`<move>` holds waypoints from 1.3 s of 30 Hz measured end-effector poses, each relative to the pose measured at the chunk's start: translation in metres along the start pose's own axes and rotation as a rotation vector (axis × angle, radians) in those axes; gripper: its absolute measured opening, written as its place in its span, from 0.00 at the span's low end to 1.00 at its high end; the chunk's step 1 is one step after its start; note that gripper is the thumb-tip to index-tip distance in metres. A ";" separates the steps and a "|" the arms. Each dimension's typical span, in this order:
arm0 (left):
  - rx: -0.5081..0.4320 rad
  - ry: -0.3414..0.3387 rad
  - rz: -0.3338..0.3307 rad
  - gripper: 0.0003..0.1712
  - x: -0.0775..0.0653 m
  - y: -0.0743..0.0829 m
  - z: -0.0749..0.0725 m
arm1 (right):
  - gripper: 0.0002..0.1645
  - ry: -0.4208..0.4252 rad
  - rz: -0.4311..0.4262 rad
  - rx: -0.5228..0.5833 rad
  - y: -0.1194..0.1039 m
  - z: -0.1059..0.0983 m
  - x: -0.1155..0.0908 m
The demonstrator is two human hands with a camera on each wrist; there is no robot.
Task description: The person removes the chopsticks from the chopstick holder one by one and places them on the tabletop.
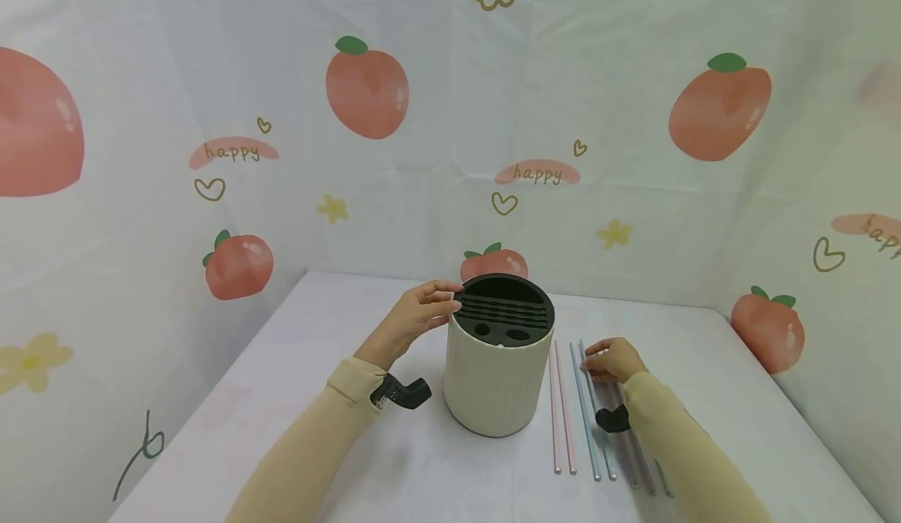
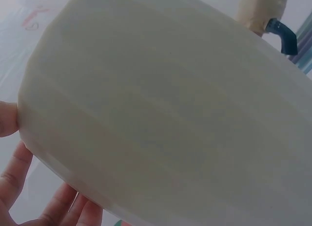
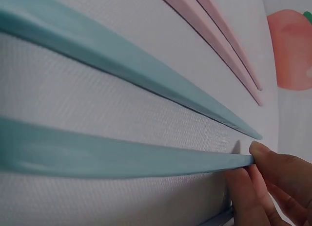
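Note:
A cream ribbed utensil holder (image 1: 493, 382) with a black slotted top (image 1: 503, 312) stands upright on the table. My left hand (image 1: 415, 316) touches the left side of its rim, fingers mostly straight; the left wrist view shows thumb and fingertips (image 2: 14, 172) along the edge. To the holder's right, my right hand (image 1: 614, 359) pinches the thin far end of a blue chopstick (image 3: 146, 160) between thumb and fingers. Another blue chopstick (image 1: 585, 413) lies just left of it, and two pink chopsticks (image 1: 565, 413) lie closer to the holder.
Purple chopsticks (image 1: 644, 464) and a green one (image 1: 664, 478) lie partly under the right forearm. The white table (image 1: 422, 476) ends at a fruit-printed cloth backdrop (image 1: 422, 187) behind and at the sides. Each wrist wears a black camera mount (image 1: 401, 392).

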State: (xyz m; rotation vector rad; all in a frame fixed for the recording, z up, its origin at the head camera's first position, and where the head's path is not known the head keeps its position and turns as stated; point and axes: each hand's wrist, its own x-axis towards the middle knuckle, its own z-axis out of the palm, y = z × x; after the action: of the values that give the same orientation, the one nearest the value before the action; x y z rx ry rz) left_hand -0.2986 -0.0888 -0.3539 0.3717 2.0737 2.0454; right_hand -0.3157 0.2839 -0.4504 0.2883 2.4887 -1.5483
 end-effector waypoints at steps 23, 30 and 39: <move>-0.009 -0.005 -0.001 0.22 0.001 -0.001 -0.001 | 0.15 0.012 0.034 -0.060 0.000 0.006 0.003; -0.011 -0.003 -0.008 0.22 0.003 -0.003 -0.002 | 0.15 0.005 0.041 -0.066 0.000 0.006 0.003; 0.056 -0.072 0.057 0.21 0.000 -0.002 -0.010 | 0.24 -0.054 -0.010 -0.001 -0.016 -0.004 -0.007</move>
State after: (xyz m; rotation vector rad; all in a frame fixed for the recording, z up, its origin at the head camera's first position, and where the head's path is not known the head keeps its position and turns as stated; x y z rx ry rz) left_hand -0.3016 -0.0979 -0.3553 0.5111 2.1040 1.9781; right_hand -0.3136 0.2800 -0.4329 0.2312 2.4533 -1.5384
